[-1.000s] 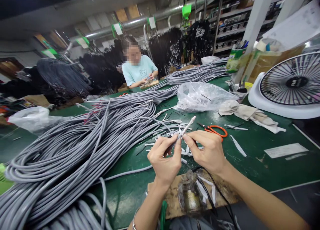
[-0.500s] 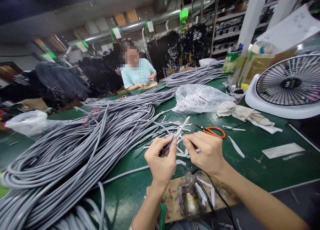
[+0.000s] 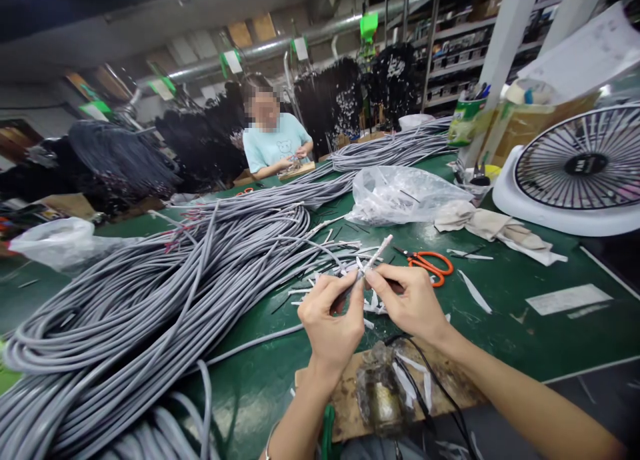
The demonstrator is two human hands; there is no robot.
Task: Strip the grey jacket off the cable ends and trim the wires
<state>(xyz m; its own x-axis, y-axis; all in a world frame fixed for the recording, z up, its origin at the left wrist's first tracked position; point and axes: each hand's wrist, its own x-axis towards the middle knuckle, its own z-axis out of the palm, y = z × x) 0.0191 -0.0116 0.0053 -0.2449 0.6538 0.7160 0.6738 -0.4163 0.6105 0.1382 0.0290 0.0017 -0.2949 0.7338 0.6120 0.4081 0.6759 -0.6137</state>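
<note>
My left hand (image 3: pixel 333 317) pinches a grey cable close to its stripped end. The bared white end (image 3: pixel 384 247) sticks up and to the right beyond my fingers. Against that white part, my right hand (image 3: pixel 413 303) has its thumb and forefinger closed on a strip of white wrapping at the edge of the grey jacket. The fingers partly hide the pinch. White wrapping scraps (image 3: pixel 373 305) lie on the green table below my hands. Just past my right hand rest scissors (image 3: pixel 431 265) with orange handles.
A big heap of grey cables (image 3: pixel 165 300) covers the left. Behind are a clear plastic bag (image 3: pixel 395 193), a cloth glove (image 3: pixel 493 225) and a white fan (image 3: pixel 583 173). A wooden board with a lumpy metal device (image 3: pixel 383 393) sits in front. Another person (image 3: pixel 277 143) works across the table.
Both hands have shifted slightly right, and the right hand has closed in on the white part beside my left fingertips. The stripped end leans further right.
</note>
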